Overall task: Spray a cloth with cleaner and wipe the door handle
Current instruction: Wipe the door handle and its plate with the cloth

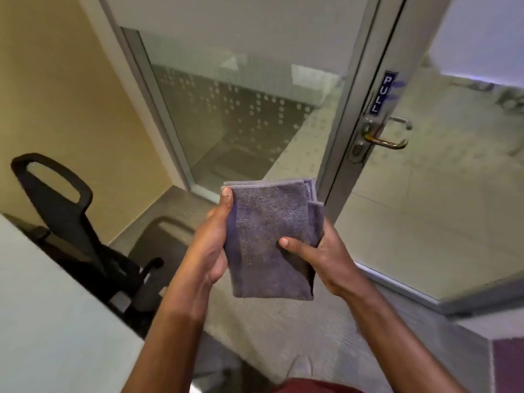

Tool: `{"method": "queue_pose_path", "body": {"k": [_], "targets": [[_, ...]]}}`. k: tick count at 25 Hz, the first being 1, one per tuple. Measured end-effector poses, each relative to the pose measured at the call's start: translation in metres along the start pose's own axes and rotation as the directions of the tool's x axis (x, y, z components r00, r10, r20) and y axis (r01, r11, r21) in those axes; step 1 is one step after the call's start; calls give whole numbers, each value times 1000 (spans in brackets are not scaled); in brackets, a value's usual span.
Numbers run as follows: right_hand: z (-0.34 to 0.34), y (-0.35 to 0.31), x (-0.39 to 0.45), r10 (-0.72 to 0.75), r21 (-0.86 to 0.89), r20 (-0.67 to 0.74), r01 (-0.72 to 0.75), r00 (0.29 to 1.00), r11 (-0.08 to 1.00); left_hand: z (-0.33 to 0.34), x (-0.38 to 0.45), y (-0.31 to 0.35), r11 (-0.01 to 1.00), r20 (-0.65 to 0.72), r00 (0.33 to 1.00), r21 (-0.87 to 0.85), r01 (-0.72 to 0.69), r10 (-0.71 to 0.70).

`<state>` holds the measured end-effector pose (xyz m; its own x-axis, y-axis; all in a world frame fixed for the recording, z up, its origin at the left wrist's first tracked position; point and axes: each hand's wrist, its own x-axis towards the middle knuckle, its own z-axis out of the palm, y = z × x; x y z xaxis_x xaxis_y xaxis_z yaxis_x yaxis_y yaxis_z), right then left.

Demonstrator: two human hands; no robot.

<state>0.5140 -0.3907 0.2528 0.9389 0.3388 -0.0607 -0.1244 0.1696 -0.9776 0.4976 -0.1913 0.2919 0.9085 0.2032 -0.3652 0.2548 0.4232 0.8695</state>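
A folded grey-purple cloth (269, 236) is held upright in front of me by both hands. My left hand (212, 239) grips its left edge, thumb at the top corner. My right hand (317, 251) holds the right edge, thumb pressed across the front. The metal lever door handle (385, 141) sits on the glass door's aluminium frame to the upper right, below a blue PULL label (382, 92), well beyond the cloth. No spray bottle is in view.
A black office chair (79, 222) stands at the left beside a white desk edge (56, 321). A frosted glass panel (232, 114) fills the middle. The glass door (425, 208) stands at the right over a tiled floor.
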Motion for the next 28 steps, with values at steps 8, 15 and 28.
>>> {"method": "queue_pose_path", "body": {"k": [8, 15, 28], "targets": [[-114, -14, 36, 143, 346, -124, -93, 982, 934, 124, 96, -33, 988, 256, 955, 21, 151, -152], [-137, -12, 93, 181, 723, -66, -78, 981, 687, 203, 181, -57, 987, 358, 922, 113, 112, -146], [-177, -47, 223, -93, -303, -711, -184, 697, 935, 263, 376, -16, 758, 399, 830, 374, -535, 389]]}}
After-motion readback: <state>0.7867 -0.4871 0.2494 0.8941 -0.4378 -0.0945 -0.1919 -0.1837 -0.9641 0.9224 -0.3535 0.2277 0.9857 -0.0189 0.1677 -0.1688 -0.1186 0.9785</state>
